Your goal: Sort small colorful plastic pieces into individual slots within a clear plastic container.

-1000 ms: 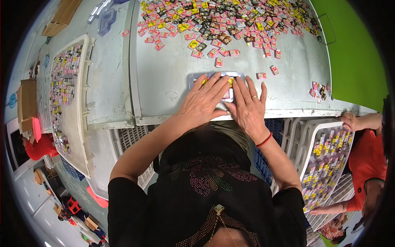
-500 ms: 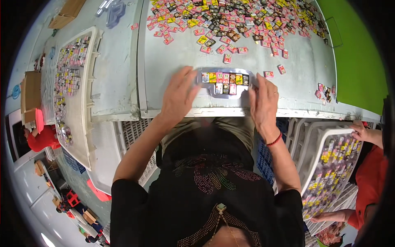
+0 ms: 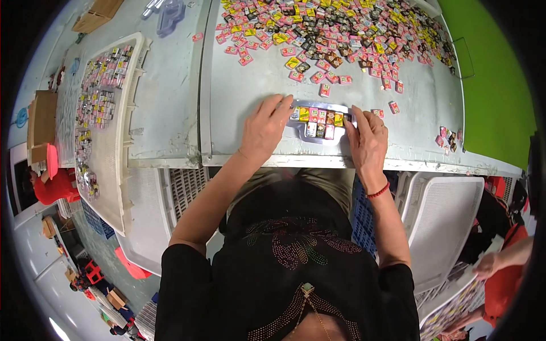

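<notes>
A clear plastic tray [image 3: 323,140] lies on the table close to its front edge. Small boxes [image 3: 322,117] in yellow, pink, brown and black fill it in a long row and a shorter row below. My left hand [image 3: 265,129] grips the tray's left end, its fingertips over the upper corner and its thumb mostly hidden. At the other end, my right hand [image 3: 368,139] has thumb and fingers curled against the edge. A heap of similar loose boxes [image 3: 330,42] spreads over the far part of the table.
To the left, a large white crate [image 3: 122,165] holds several filled packs. Clear empty trays [image 3: 169,17] lie at the far left. White crates [image 3: 446,221] stand below the table on the right, where a co-worker's hand [image 3: 489,266] holds a loaded crate. A green panel [image 3: 489,74] borders the right.
My left hand has closed in on the tray's left end, and my right fingers have settled on its right end. The co-worker's loaded crate has moved down and right, uncovering a white crate.
</notes>
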`<state>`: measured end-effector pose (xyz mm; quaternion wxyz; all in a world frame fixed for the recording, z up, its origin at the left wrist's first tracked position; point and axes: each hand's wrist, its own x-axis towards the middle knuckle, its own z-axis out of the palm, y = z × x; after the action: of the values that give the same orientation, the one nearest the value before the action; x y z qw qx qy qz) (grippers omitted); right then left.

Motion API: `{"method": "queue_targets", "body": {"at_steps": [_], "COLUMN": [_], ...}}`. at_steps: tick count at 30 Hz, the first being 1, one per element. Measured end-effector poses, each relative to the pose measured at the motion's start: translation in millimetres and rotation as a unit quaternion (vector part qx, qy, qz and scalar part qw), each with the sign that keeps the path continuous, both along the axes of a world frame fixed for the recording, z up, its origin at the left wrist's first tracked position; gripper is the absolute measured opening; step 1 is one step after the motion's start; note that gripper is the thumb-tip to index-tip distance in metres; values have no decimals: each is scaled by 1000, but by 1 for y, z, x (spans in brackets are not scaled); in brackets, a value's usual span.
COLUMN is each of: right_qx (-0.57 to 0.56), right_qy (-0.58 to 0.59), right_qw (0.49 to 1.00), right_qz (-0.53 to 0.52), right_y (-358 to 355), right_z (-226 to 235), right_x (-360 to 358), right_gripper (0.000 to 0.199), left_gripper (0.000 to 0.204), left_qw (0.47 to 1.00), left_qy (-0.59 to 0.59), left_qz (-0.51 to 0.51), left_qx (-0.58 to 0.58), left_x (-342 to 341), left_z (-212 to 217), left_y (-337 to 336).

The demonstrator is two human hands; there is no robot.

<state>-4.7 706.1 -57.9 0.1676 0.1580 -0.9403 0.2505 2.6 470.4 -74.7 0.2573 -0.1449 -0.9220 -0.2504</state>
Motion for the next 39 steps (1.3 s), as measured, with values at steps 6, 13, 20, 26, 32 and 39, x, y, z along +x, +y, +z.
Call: {"method": "queue_targets", "body": {"at_steps": [6,13,20,26,32,39], "right_qx": [-4,-147,-92,-91,-181,-144], "right_qy": [37,-17,-43,-154,-192,-162], "right_qw": [999,989,995,984,964,966], "right_qz": [0,-5,17,-3,30,141], "right_y": [-2,-3,3,5,-27,-103], "right_z": [-6,-15,11,14,48,42], "right_x": [2,-7,-16,-28,-43,-54], "right_gripper": [32,16,10,9,11,12], "left_gripper": [30,7,8,10,11,19], "left_qw": [999,970,961,957,860,843], "left_qy": [26,-116,-145,-149,-258,-270], "left_qz": [2,26,4,19,13,132], "left_qx": [-28,214,234,247,439,447], "left_x": [0,-11,-15,-21,-23,-7], "left_z": [0,-1,18,20,35,26], "left_y": [1,5,0,4,-23,-178]}}
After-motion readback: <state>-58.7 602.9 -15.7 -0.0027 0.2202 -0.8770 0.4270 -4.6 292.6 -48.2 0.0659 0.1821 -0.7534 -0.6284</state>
